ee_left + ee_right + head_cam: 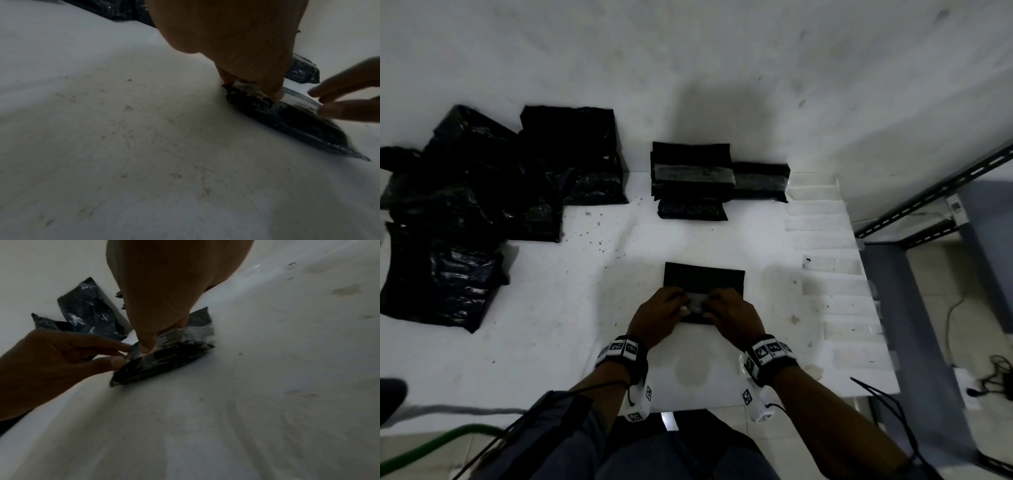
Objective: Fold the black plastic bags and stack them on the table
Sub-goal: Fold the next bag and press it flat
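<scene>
Both sets of fingertips (714, 297) are curled down onto the near half of the black bag (703, 275), pinching the pale, shiny strip at its middle; your left hand (656, 317) grips the left end, right hand (736, 317) the right end; thumbs sit against the near edge per the wrist views. Bag lies flat on the white table (571, 308), centre-front, just ahead of you; folded stack (693, 178) is further back, well apart; unfolded bags (465, 205) are heaped far left.

Judgement: fold in progress, crease not yet set; recommend you keep both pinches level, bring the near edge square onto the far edge, then flatten outward from the middle to push air out; film looks slick and springy, so it may creep open if released early.

Clearance: open tabletop btwn bag and stack, path straight fwd unobstructed; table's rt edge (866, 274) is near your right hand, with white strips (835, 263) lying along it; keep the elbow in; near edge is close behind the wrists.
</scene>
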